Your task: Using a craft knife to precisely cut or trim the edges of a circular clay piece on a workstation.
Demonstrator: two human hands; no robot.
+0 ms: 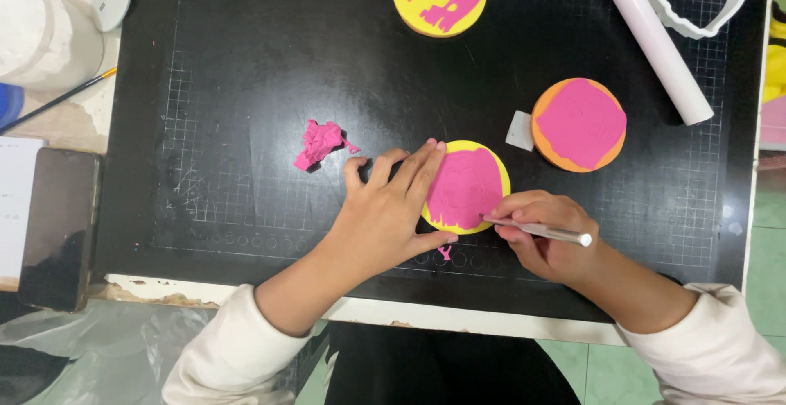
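Head view: right hand grip closed around silver tool, tip on yellow-pink disc under flat, open left hand.

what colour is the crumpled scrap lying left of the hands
Pink; the crumpled scrap shows best in the head view.

Home craft table, black gridded cutting mat, rolling pin, paintbrush, clay cutter
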